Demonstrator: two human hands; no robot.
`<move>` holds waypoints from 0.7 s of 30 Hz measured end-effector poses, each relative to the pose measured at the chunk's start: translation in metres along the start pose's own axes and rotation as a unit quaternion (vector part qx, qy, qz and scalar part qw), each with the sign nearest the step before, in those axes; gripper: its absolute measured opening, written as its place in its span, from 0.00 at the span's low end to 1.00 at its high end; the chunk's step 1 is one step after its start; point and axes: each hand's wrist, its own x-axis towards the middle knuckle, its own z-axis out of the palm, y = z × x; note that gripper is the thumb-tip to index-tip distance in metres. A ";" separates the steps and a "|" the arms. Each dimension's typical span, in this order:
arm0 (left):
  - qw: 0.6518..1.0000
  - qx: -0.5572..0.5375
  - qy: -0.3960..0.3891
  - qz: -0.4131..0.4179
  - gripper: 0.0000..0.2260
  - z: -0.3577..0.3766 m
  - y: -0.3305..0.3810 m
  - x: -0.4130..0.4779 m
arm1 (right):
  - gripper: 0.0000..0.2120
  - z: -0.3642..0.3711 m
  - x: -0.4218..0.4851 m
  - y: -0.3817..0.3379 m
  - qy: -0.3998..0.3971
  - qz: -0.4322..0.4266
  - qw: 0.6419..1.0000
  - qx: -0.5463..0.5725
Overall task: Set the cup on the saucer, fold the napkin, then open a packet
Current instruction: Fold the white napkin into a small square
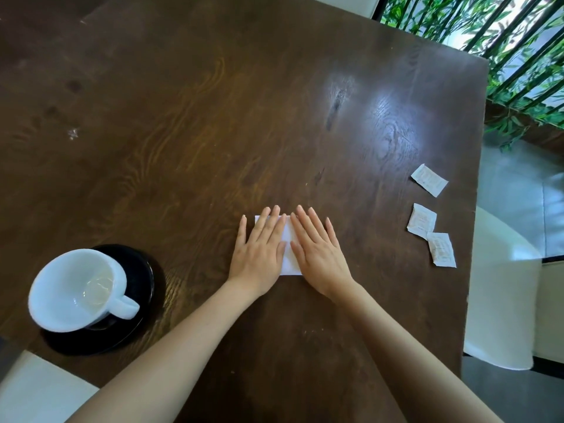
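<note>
Grips (259,250) (320,254) flat atop seemingly folded napkin (290,267)

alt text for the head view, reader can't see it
The left hand and right hand press flat on a folded white napkin on a dark wooden table. A white cup sits on a black saucer at left; three packets lie at right.

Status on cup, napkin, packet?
Done: the cup sits on the saucer. In hand: left hand and right hand press flat on the folded napkin. Left: three packets lie untouched near the right edge of the table; none looks opened.
</note>
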 end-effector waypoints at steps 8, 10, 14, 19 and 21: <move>1.000 -0.005 -0.002 -0.023 0.23 0.001 -0.007 0.001 | 0.26 0.013 -0.002 0.011 0.000 0.003 0.998 -0.067; 1.000 -0.001 -0.008 -0.020 0.23 0.001 -0.007 0.002 | 0.27 0.014 -0.001 0.011 0.000 0.007 0.998 -0.068; 0.999 0.004 -0.047 0.002 0.26 -0.007 -0.014 0.006 | 0.28 0.007 -0.001 0.010 -0.018 0.001 0.998 -0.054; 0.996 -0.044 -0.068 0.028 0.21 -0.040 -0.028 0.022 | 0.24 -0.025 -0.002 0.017 -0.059 0.031 0.985 0.159; 0.996 -0.072 -0.048 0.013 0.19 -0.052 -0.021 0.026 | 0.20 -0.040 -0.010 0.023 0.043 0.144 0.944 0.295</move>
